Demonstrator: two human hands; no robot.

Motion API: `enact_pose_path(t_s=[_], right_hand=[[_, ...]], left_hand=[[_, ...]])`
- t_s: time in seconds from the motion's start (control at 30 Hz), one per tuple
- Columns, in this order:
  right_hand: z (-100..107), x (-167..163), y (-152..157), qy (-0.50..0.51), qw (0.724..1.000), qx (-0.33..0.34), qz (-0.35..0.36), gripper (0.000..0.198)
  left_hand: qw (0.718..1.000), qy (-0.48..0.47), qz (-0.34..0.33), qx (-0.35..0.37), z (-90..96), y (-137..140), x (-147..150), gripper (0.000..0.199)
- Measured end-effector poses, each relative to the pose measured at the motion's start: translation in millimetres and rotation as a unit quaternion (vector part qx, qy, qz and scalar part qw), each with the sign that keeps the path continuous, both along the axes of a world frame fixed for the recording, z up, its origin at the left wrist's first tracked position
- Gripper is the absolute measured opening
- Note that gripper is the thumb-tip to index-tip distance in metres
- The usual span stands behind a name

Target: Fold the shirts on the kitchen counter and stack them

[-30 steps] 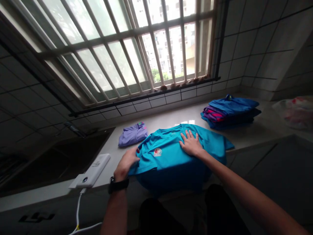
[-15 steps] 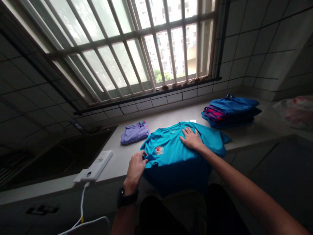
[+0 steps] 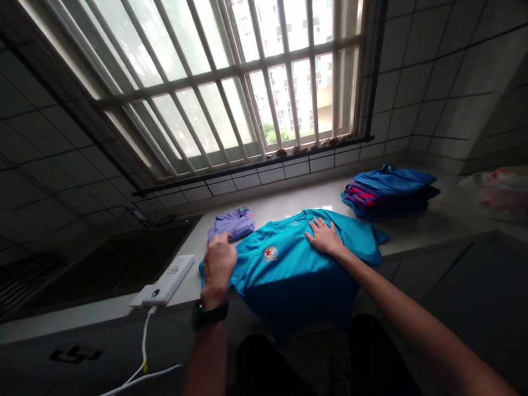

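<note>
A turquoise T-shirt (image 3: 289, 264) lies spread over the counter, its collar toward the window and its lower part hanging over the front edge in shadow. A small red and white emblem shows on its chest. My left hand (image 3: 220, 263), wearing a black watch, is closed on the shirt's left-side sleeve, which stretches out beneath it; the fingertips are partly hidden. On the shirt near the collar, my right hand (image 3: 324, 236) rests flat with its fingers spread. A folded lilac garment (image 3: 235, 221) sits just beyond my left hand.
A stack of folded blue and purple clothes (image 3: 391, 190) stands at the right, with a plastic bag (image 3: 501, 192) farther over. On the left are a white power bank (image 3: 172, 279) with a cable (image 3: 144, 341) and a dark sink (image 3: 124, 253). A barred window (image 3: 231, 82) is behind.
My left hand has moved left and away from me, drawing the sleeve out flat to the side. My right hand has stayed in place on the shirt. The view has shifted slightly.
</note>
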State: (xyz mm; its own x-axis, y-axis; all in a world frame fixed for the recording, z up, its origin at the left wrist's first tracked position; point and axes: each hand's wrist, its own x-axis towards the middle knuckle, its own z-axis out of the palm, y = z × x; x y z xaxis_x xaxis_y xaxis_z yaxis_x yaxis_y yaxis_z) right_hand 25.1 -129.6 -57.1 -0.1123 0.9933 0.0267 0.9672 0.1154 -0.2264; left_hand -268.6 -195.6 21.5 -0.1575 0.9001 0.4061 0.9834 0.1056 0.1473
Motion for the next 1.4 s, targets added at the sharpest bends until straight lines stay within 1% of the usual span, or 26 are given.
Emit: enact_pose_path(t_s=[0.03, 0.07, 0.13, 0.17, 0.27, 0.33, 0.37, 0.47, 0.53, 0.57, 0.63, 0.7, 0.73, 0.8, 0.87, 0.93, 1.0, 1.13, 1.2, 1.23, 1.3, 1.33, 1.4], right_hand=[[0, 0, 0, -0.001, 1.0, 0.0, 0.0, 0.066], [0, 0, 0, -0.002, 1.0, 0.001, -0.001, 0.066], [0, 0, -1, -0.006, 1.0, 0.006, -0.002, 0.065], [-1, 0, -1, -0.009, 1.0, 0.009, -0.003, 0.065], [-3, 0, -2, -0.016, 1.0, 0.018, -0.006, 0.064], [-4, -1, -3, -0.019, 1.0, 0.019, -0.007, 0.063], [-4, -2, -3, -0.019, 0.999, 0.02, -0.019, 0.064], [-2, -2, 0, -0.017, 0.995, 0.012, -0.102, 0.067], [2, 4, 4, -0.014, 0.991, -0.007, -0.129, 0.069], [6, 9, 8, -0.01, 0.992, -0.021, -0.121, 0.069], [16, 24, 15, -0.004, 0.996, -0.045, -0.08, 0.064], [30, 46, 19, -0.007, 0.997, -0.052, -0.053, 0.055], [37, 58, 19, -0.013, 0.997, -0.049, -0.051, 0.05], [48, 81, 13, -0.036, 0.996, -0.044, -0.07, 0.044], [55, 100, 2, -0.064, 0.991, -0.054, -0.106, 0.041], [57, 113, -10, -0.088, 0.985, -0.074, -0.131, 0.036], [57, 121, -20, -0.102, 0.981, -0.09, -0.141, 0.033], [55, 131, -27, -0.11, 0.977, -0.106, -0.15, 0.027], [55, 138, -26, -0.079, 0.981, -0.095, -0.15, 0.026], [54, 141, -24, -0.045, 0.985, -0.08, -0.147, 0.026], [54, 150, -22, 0.053, 0.986, -0.047, -0.148, 0.025], [55, 154, -21, 0.108, 0.982, -0.04, -0.15, 0.024], [61, 161, -23, 0.217, 0.963, -0.066, -0.146, 0.022]], left_hand=[[0.998, 0.002, -0.054, -0.042, -4.6, 8, 17, 0.036], [0.993, 0.012, -0.087, -0.076, -11.0, 16, 34, 0.037], [0.983, 0.036, -0.116, -0.14, -27.7, 34, 60, 0.043], [0.978, 0.045, -0.122, -0.162, -37.2, 42, 68, 0.047], [0.971, 0.055, -0.134, -0.191, -62.6, 62, 73, 0.056], [0.971, 0.049, -0.139, -0.188, -72.9, 72, 67, 0.058], [0.972, 0.046, -0.141, -0.185, -75.8, 75, 65, 0.058], [0.975, 0.039, -0.138, -0.169, -77.7, 78, 61, 0.057], [0.976, 0.035, -0.14, -0.165, -76.0, 77, 62, 0.057], [0.976, 0.033, -0.142, -0.164, -75.0, 76, 62, 0.057], [0.975, 0.03, -0.148, -0.164, -73.1, 73, 64, 0.058], [0.975, 0.028, -0.148, -0.166, -71.9, 72, 64, 0.058], [0.975, 0.026, -0.147, -0.167, -71.6, 72, 64, 0.058], [0.975, 0.019, -0.144, -0.171, -71.5, 73, 64, 0.058], [0.975, 0.009, -0.144, -0.168, -72.1, 75, 64, 0.058], [0.976, 0.002, -0.147, -0.162, -73.0, 76, 64, 0.058], [0.976, 0.0, -0.148, -0.158, -73.7, 76, 65, 0.058], [0.977, 0.005, -0.147, -0.155, -73.6, 76, 65, 0.057], [0.977, 0.007, -0.147, -0.156, -72.7, 75, 65, 0.057], [0.976, 0.008, -0.147, -0.16, -72.2, 75, 65, 0.058], [0.975, 0.01, -0.145, -0.166, -71.4, 74, 65, 0.058], [0.975, 0.01, -0.144, -0.169, -71.1, 74, 66, 0.058], [0.975, 0.008, -0.142, -0.17, -71.1, 75, 66, 0.058]])
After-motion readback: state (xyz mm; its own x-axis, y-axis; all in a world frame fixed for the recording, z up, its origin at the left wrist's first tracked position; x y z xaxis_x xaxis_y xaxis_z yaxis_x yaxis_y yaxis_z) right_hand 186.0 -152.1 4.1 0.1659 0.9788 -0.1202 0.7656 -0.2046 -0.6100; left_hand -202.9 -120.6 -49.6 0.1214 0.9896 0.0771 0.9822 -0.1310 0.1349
